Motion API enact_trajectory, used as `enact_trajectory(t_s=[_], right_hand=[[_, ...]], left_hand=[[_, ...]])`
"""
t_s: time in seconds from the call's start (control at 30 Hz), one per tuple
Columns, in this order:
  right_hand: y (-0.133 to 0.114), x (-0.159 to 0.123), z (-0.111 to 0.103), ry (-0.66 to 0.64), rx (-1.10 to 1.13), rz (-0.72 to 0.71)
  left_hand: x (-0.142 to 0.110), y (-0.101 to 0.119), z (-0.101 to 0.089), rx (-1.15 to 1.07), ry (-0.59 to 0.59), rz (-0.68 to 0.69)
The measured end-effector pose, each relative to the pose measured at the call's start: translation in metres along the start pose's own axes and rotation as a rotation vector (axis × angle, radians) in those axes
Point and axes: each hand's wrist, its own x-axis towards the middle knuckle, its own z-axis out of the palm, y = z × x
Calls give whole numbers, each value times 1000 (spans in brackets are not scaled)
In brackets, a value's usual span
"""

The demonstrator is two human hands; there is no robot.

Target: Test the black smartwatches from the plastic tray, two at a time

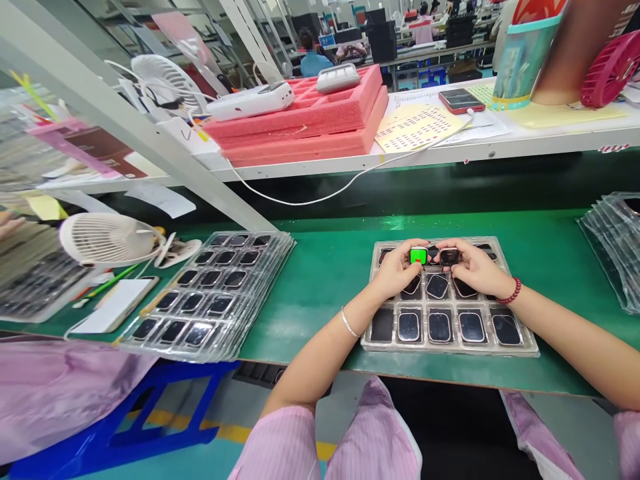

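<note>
We've got left hand curled, pinching green-lit watch face; right hand curled round dark watch face. Both over tray, screens toward us, likely for easy viewing. Pockets seemingly prevent knocks. Tray stack leftward.

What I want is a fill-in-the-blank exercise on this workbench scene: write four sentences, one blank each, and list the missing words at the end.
1. The left grip holds a small device whose lit screen is mostly ____.
2. The beaded bracelet is worn on the person's ____ arm.
3. In the picture, the white fan on the bench is to the ____ of the stacked trays.
4. The plastic stool at the lower left is ____.

Missing words: green; right; left; blue.
</note>
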Motion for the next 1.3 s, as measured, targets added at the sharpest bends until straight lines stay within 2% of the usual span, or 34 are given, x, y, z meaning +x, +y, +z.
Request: enact_trajectory(t_s=[0.2,0.4,0.6,0.93,1.17,1.3], right_hand=[[-2,-1,-1,5,-12,20],[-2,0,0,6,68,17],[-5,1,-1,26,-21,45],[0,1,1,16,-25,-19],[4,0,-2,18,-3,14],[4,1,-3,74,107,43]], left_hand=[[-1,2,0,-19,-17,-18],[0,0,-1,-35,4,-29],[-2,3,-1,29,16,0],[0,-2,-1,78,29,0],[-2,5,0,3,-12,-44],[-2,4,-1,-110,-10,-84]])
